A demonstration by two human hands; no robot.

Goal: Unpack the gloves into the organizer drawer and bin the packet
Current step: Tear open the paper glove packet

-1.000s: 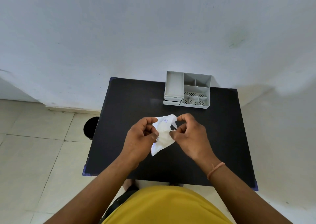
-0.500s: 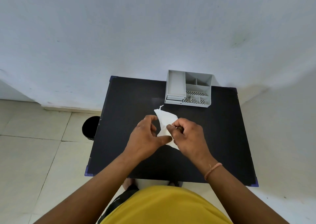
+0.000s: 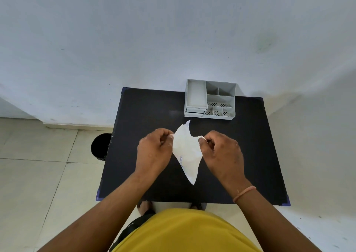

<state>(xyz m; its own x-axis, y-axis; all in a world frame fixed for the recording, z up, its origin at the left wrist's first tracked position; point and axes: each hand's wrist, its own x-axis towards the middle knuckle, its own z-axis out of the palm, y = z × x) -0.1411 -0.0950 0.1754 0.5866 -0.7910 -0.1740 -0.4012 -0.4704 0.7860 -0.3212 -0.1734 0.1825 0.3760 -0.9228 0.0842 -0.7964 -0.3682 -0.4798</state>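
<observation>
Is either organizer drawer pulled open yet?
No. Both drawers sit flush in the grey organizer while both hands grip the white packet.

The packet (image 3: 187, 153) I hold is white, with a small line of blue print near its left edge. Under it the counter (image 3: 146, 109) is matt black, with blue-violet caps on its corners. The organizer (image 3: 210, 99) at the back is pale grey, and some of its compartment floors are dotted with rows of dark holes. The bin (image 3: 101, 146) on the floor is black. My shirt (image 3: 186, 232) is mustard yellow, and my right wrist wears a thin orange-pink thread (image 3: 244, 193). The floor tiles (image 3: 34, 184) are cream, the wall (image 3: 134, 40) a pale bluish white.
</observation>
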